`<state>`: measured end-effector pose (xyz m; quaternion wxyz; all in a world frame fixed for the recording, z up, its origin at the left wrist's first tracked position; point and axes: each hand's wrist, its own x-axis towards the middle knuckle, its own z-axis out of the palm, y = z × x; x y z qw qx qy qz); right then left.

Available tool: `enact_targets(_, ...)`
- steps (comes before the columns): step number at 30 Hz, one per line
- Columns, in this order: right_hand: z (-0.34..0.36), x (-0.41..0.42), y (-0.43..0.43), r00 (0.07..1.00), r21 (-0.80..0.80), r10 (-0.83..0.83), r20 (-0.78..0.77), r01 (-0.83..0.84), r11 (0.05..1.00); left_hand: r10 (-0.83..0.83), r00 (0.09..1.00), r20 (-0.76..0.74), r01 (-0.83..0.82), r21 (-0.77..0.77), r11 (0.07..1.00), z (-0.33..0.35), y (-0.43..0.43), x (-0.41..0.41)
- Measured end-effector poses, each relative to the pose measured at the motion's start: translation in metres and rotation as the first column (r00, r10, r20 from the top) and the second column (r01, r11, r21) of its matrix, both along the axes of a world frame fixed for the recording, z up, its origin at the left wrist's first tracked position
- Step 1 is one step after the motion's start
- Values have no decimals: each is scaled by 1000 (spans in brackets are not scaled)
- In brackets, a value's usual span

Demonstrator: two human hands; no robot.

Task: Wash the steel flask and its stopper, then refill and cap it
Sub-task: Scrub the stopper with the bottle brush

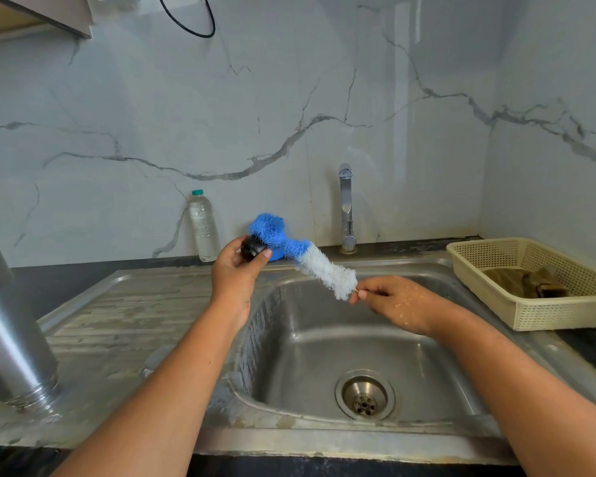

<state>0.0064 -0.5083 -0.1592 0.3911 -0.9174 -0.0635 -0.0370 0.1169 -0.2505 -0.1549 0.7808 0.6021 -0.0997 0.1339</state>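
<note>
Flask (14, 325) sits mouth-down on the sink's (324, 442) left drainboard, near the front edge. Over the basin, the right hand (396, 301) pinches the brush (310, 259) by its wire end. The left hand (236, 270) grips the black stopper (252, 248) right at the blue bristles. Bottle (203, 225) and tap (346, 208) are along the back edge.

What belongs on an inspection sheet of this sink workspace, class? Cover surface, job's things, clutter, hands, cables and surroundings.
Surface: steel sink with a streaked drainboard.
Job's things: steel flask mouth down on the drainboard; black stopper touching the blue-and-white bottle brush.
Clutter: capped plastic bottle by the wall; cream basket holding a brown cloth.
Grippers: left hand grips the stopper; right hand pinches the brush's wire handle.
Cables: black cable looping high on the wall.
Surroundings: tap, no water running; marble-patterned wall.
</note>
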Motion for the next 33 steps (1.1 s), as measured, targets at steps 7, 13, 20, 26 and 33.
enact_targets(7,-1,3,0,998,-109,-61,19,62,992,68,994,90,-87,224,971,-3,-1,0)
enact_targets(13,-2,6,2,996,-130,-79,33,82,988,66,993,94,-87,231,969,-4,-4,-1)
enact_targets(20,0,5,-3,994,-98,-75,76,82,992,-88,994,-71,75,-166,983,3,-3,0)
enact_targets(26,0,3,7,994,-115,-45,96,56,992,-146,988,-58,141,-84,987,2,-11,-6)
enact_targets(33,4,1,-2,996,-122,-51,68,59,991,46,999,0,-46,-71,996,7,-6,-3)
